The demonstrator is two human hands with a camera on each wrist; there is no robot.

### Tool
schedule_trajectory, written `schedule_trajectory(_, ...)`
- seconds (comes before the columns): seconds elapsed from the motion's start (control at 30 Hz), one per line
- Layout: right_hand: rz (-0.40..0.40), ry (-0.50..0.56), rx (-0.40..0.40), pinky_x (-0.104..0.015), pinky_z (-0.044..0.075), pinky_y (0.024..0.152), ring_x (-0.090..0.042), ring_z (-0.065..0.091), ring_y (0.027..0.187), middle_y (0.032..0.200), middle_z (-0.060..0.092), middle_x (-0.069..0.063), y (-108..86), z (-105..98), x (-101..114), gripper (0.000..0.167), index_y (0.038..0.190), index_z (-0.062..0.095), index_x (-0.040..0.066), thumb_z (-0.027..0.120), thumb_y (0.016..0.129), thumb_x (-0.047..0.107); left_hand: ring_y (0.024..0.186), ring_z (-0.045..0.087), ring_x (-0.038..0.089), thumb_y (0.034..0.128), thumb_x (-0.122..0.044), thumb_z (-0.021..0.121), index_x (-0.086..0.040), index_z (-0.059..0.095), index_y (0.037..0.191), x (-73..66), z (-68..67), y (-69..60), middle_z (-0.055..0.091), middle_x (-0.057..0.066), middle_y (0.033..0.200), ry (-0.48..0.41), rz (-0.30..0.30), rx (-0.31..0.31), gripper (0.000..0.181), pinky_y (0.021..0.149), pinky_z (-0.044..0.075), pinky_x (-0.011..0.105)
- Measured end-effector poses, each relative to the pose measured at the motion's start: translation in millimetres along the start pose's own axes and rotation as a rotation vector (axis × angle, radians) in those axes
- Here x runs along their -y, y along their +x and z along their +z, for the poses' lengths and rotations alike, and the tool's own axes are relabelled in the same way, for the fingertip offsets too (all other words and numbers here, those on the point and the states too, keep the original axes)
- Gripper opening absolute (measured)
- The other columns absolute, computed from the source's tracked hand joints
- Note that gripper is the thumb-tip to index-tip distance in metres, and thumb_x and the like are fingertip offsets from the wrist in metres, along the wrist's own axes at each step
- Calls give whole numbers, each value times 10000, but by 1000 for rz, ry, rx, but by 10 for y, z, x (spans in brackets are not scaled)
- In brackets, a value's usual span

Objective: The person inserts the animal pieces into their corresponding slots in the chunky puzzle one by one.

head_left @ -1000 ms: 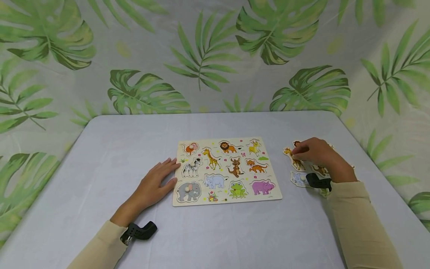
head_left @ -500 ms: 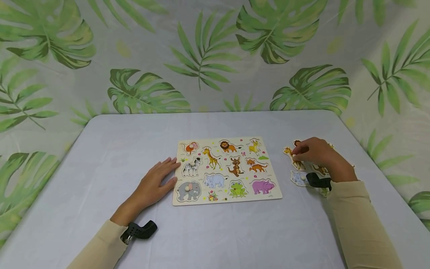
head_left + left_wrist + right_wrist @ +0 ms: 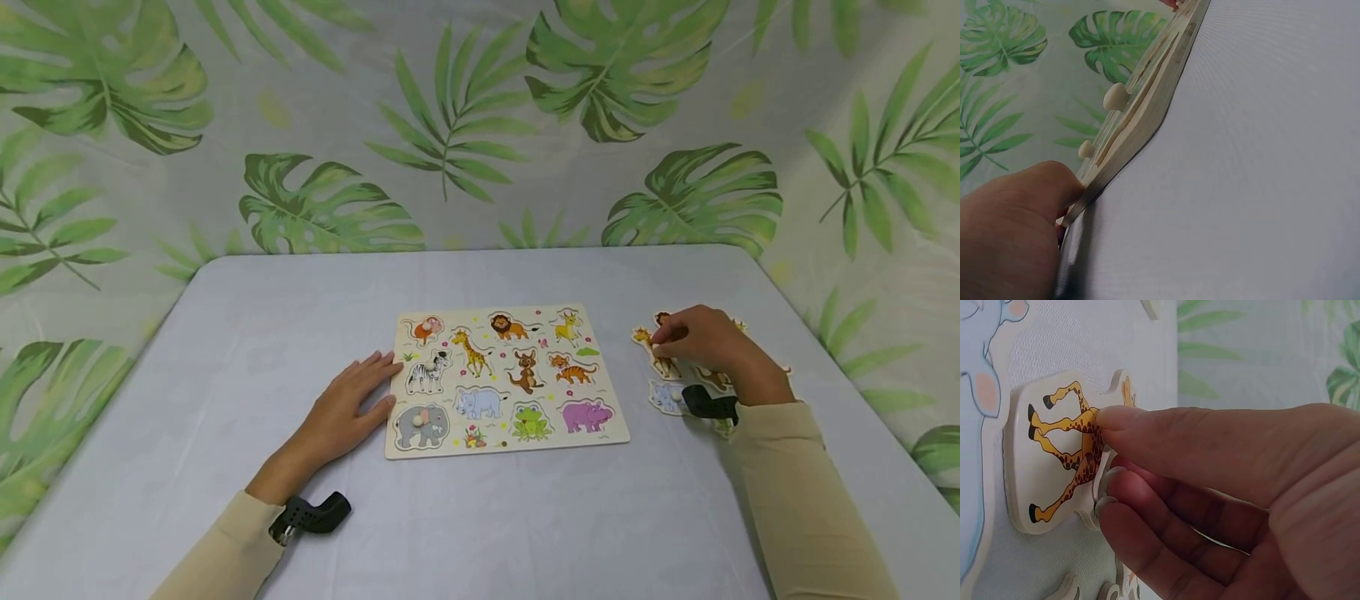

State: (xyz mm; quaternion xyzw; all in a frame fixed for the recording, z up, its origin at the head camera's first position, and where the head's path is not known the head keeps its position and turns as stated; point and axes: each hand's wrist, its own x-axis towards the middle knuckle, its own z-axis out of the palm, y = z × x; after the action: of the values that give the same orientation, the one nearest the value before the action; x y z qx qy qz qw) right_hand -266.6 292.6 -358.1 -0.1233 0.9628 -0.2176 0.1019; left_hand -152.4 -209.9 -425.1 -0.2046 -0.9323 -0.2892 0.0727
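Note:
A wooden board [image 3: 491, 382] with animal pictures lies mid-table; two round knobs [image 3: 1116, 97] rise from it in the left wrist view. My left hand [image 3: 337, 412] rests on the board's left edge, fingers relaxed, its thumb [image 3: 1054, 184] touching the rim. Over the loose pieces on the right, my right hand [image 3: 708, 346] pinches the giraffe piece [image 3: 1054, 456] between thumb and fingers; the knob is hidden by them. Beside it lies the blue rhino piece [image 3: 663, 397]. Other pieces are partly covered by my right hand and wrist.
A lion piece [image 3: 662, 318] peeks out behind my right hand, and a brown piece [image 3: 712, 379] lies under the wrist. A leaf-patterned cloth [image 3: 480, 125] hangs behind the white table [image 3: 480, 533]. Each wrist wears a black camera.

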Motion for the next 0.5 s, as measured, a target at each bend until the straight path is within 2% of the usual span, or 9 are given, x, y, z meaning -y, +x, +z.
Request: schedule_trajectory(0.5,-43,-14,-36,-487,505,785,-309,609,934,978,698,-119,-10,-1,34,155,952,755,70,716,873,197,1426,279,294,964,-276,582,-119,487,1422,-2,-6,-5,390,75,1514,1,2,-7,493,1182,178,477)
